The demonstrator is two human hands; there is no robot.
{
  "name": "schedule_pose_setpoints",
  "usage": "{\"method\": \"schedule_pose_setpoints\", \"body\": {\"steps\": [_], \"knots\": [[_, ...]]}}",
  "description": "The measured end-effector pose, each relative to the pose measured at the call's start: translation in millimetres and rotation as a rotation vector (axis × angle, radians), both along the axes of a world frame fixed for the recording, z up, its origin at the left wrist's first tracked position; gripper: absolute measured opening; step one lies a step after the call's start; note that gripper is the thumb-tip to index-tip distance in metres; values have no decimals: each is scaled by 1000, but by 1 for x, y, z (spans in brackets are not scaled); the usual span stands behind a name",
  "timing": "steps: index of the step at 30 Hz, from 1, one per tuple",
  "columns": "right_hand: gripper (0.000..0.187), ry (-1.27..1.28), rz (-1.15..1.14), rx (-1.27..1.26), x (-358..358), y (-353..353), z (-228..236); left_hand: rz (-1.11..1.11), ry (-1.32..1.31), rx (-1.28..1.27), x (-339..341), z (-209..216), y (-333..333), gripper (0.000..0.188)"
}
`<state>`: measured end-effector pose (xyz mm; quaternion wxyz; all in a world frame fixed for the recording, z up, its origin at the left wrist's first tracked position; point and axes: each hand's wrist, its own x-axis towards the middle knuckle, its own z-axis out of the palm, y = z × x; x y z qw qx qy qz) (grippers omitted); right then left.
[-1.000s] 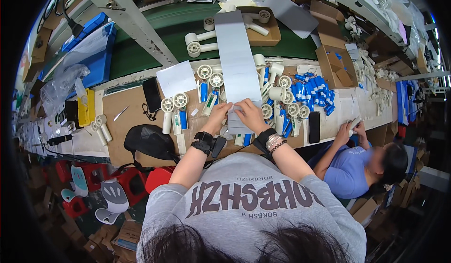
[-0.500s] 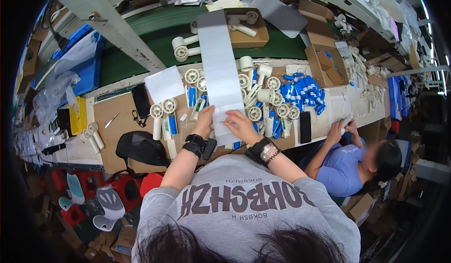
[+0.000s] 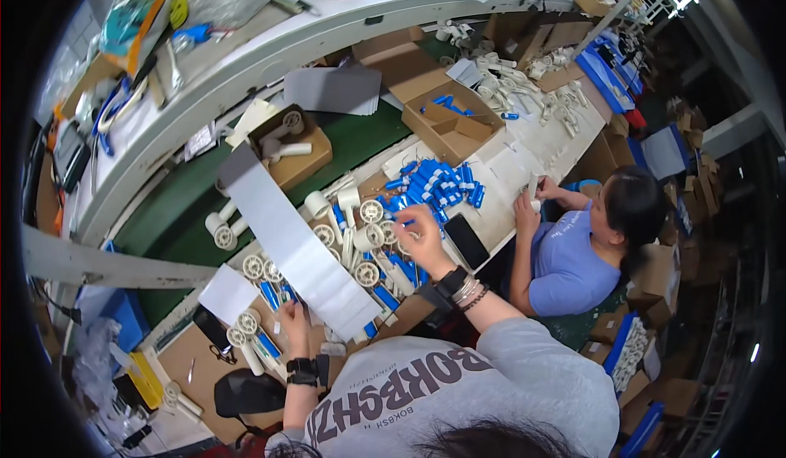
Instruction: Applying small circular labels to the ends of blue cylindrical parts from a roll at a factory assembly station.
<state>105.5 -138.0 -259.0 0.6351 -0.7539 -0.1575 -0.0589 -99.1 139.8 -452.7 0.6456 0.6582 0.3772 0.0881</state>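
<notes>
A long pale-grey strip of sheet (image 3: 299,249) lies slantwise across the bench, over some of the parts. Beside its lower left edge is my left hand (image 3: 294,327), fingers drawn together; whatever they hold, if anything, is too small to make out. My right hand (image 3: 423,243) is raised over the parts right of the strip, fingers apart and bent, with nothing visible in them. Below it lie white handheld-fan housings (image 3: 368,274) with round spoked ends, mixed with blue cylindrical batteries (image 3: 385,297). Farther off is a heap of blue batteries (image 3: 438,184).
A black phone (image 3: 466,241) lies right of my right hand. Cardboard boxes (image 3: 453,126) stand at the back. A co-worker (image 3: 573,253) sits at the right, holding a white part. At the left lie a black cap (image 3: 250,392) and a white sheet (image 3: 232,294). An overhead shelf (image 3: 270,45) crosses the far side.
The view has swung right. My hands have parted from the strip's near end: the right moved over the parts on the right, the left to the strip's left side.
</notes>
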Motion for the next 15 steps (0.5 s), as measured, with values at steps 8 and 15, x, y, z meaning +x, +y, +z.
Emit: {"method": "schedule_pose_setpoints", "body": {"steps": [8,15], "knots": [[11,-143,-368,111,197,-101,-21,49,6,230,5,38,3,18],[51,-37,-398,-522,343,-170,-60,62,55,335,38,85,-35,16]]}}
